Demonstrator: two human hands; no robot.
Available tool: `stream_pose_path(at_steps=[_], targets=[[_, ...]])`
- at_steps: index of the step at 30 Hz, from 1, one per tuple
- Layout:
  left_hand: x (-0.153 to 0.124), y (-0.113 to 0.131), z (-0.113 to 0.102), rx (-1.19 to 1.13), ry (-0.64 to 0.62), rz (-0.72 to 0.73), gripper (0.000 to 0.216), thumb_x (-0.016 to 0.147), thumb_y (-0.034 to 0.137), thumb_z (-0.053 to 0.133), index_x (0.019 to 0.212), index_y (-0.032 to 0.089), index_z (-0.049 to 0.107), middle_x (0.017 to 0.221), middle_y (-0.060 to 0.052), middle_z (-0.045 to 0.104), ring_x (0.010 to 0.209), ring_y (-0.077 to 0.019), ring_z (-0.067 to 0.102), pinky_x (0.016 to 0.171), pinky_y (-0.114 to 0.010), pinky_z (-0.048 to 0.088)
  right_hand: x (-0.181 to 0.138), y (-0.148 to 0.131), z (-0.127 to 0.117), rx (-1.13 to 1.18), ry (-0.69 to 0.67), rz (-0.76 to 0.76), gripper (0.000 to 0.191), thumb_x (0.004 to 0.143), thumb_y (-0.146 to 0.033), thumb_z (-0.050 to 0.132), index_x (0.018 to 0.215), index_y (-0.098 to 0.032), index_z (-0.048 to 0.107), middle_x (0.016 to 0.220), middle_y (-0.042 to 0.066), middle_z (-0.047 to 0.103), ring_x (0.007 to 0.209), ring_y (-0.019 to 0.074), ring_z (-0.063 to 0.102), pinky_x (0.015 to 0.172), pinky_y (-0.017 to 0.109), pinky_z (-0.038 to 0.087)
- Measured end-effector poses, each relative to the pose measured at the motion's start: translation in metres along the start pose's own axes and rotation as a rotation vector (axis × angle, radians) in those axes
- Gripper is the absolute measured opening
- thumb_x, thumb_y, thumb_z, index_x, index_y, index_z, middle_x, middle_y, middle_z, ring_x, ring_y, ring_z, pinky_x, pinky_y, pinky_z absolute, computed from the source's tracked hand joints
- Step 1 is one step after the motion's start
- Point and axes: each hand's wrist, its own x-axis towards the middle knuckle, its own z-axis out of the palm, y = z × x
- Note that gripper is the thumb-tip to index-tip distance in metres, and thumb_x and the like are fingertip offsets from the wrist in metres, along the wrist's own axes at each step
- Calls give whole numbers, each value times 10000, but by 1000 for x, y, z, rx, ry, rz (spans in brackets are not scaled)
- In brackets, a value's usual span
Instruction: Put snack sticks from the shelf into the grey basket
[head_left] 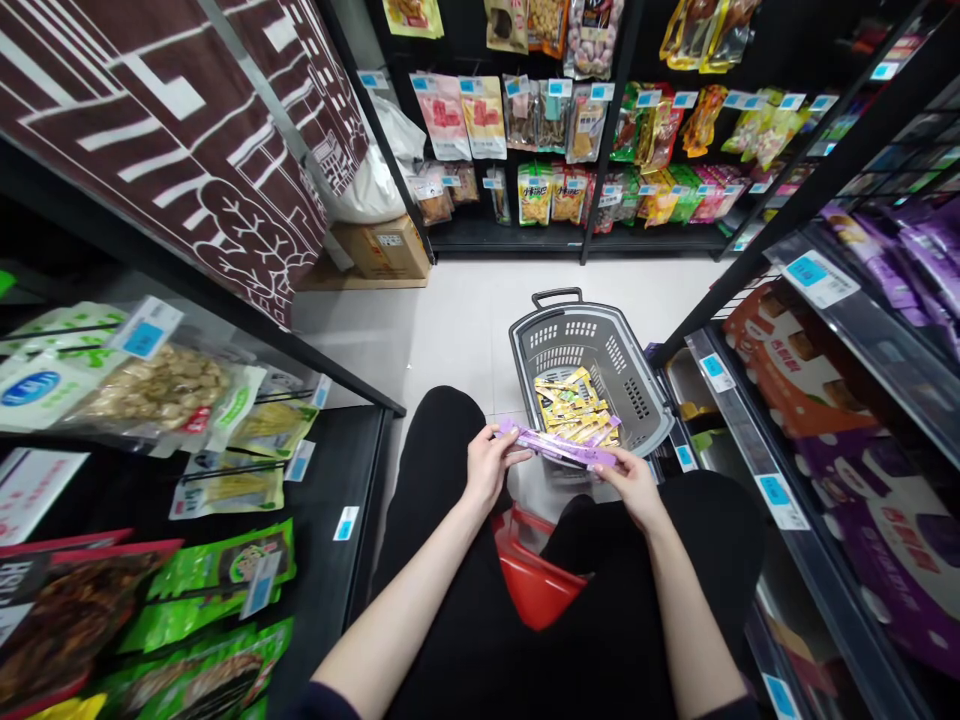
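A long, thin purple snack packet (556, 446) is stretched between my two hands, above the near edge of a grey shopping basket (646, 400). My left hand (489, 462) pinches its left end; my right hand (632, 484) grips the right end between thumb and fingers. Inside the basket lie several yellow stick-shaped packets (571, 398), with a little purple among them near the packet I hold. The basket stands on the floor in front of my knees, its black handle (556, 296) at the far side.
Below my hands, between my legs, is a red plastic seat (536, 575). Shelves flank me: bagged snacks (169, 390) hang at left, purple boxes (885, 540) stand at right. A rack of hanging packets (536, 195) and a cardboard box (386, 248) are ahead on the pale floor (457, 330).
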Motion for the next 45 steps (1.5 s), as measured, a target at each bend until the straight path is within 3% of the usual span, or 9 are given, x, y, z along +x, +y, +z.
stream_pose_path(at_steps=[6, 12, 18, 23, 27, 31, 35, 39, 45], targets=[[-3, 0, 3, -1, -20, -58, 297, 585, 269, 751, 676, 129, 505, 674, -50, 682, 614, -199, 678, 470, -257, 562, 6, -2, -11, 115, 154, 54, 358, 519, -381, 803, 752, -144, 671, 598, 32, 685, 525, 208, 650, 551, 345, 559], [-3, 0, 2, -18, -25, -91, 300, 595, 289, 746, 660, 134, 498, 668, -45, 676, 626, -202, 682, 468, -252, 562, 8, -2, -13, 92, 156, 53, 345, 523, -395, 797, 721, -148, 659, 566, 25, 675, 495, 196, 641, 534, 329, 558], [-1, -4, 0, -9, -62, -110, 233, 641, 268, 732, 738, 89, 619, 513, -5, 618, 482, -129, 623, 485, -231, 560, 6, -3, -23, -5, 287, -81, 306, 550, -352, 785, 744, -141, 679, 467, -36, 590, 285, 61, 406, 289, 192, 323], [0, -4, -1, -47, -139, -162, 200, 701, 198, 674, 855, 70, 673, 792, -107, 715, 768, -181, 683, 735, -264, 570, 2, -5, -31, 38, 269, -194, 234, 577, -296, 780, 766, -172, 717, 758, 44, 702, 644, 182, 656, 605, 305, 539], [0, -2, -2, -63, -185, -191, 216, 737, 197, 628, 900, 63, 675, 933, -144, 707, 848, -197, 674, 775, -276, 560, 2, -4, -36, 25, 228, -322, 173, 703, -347, 687, 739, -181, 721, 849, 67, 699, 843, 215, 647, 784, 374, 514], [-2, -3, -1, -26, -187, -204, 314, 628, 86, 712, 936, 73, 655, 920, -136, 714, 769, -180, 685, 700, -232, 568, 3, -2, -34, -25, 304, -278, 158, 611, -281, 762, 713, -180, 693, 821, 51, 701, 796, 200, 651, 777, 362, 514], [-3, -3, 0, 2, -169, -174, 408, 601, 77, 730, 996, 102, 626, 907, -112, 721, 752, -168, 687, 693, -229, 567, 4, -2, -32, 28, 349, -146, 432, 544, -264, 795, 948, -185, 665, 896, 57, 698, 739, 180, 657, 723, 343, 533], [-2, -5, 1, 40, -144, -151, 377, 629, 138, 729, 991, 107, 628, 939, -107, 716, 773, -162, 684, 717, -229, 562, 6, 0, -31, 48, 381, -75, 376, 508, -270, 805, 841, -145, 685, 717, 43, 688, 670, 176, 644, 681, 333, 537], [1, -12, -2, 168, -182, -129, 487, 593, 184, 751, 1053, 113, 607, 938, -113, 710, 843, -194, 674, 808, -306, 536, 12, 3, -31, 54, 485, -128, 341, 510, -263, 791, 811, -143, 683, 704, 26, 677, 668, 159, 631, 696, 314, 520]])
